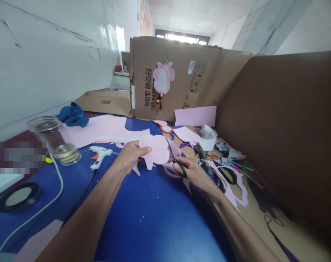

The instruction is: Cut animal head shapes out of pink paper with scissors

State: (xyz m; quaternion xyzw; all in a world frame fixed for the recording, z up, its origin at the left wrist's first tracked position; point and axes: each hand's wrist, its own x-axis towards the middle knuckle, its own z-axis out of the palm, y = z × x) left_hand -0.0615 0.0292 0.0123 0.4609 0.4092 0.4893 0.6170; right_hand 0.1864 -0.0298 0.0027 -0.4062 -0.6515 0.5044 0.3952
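One cutout point(158, 150) in left hand point(132, 155), one scissors point(173, 155) in right hand point(192, 169)

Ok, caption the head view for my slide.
Left hand holding a pink paper cutout, right hand holding black-handled scissors at its edge, above a blue table.

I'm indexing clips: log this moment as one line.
left hand: holds pink paper | right hand: holds scissors | glue gun: on blue table

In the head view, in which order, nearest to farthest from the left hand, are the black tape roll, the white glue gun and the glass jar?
1. White glue gun, just left of the left hand.
2. Glass jar, farther left.
3. Black tape roll, at the lower left.
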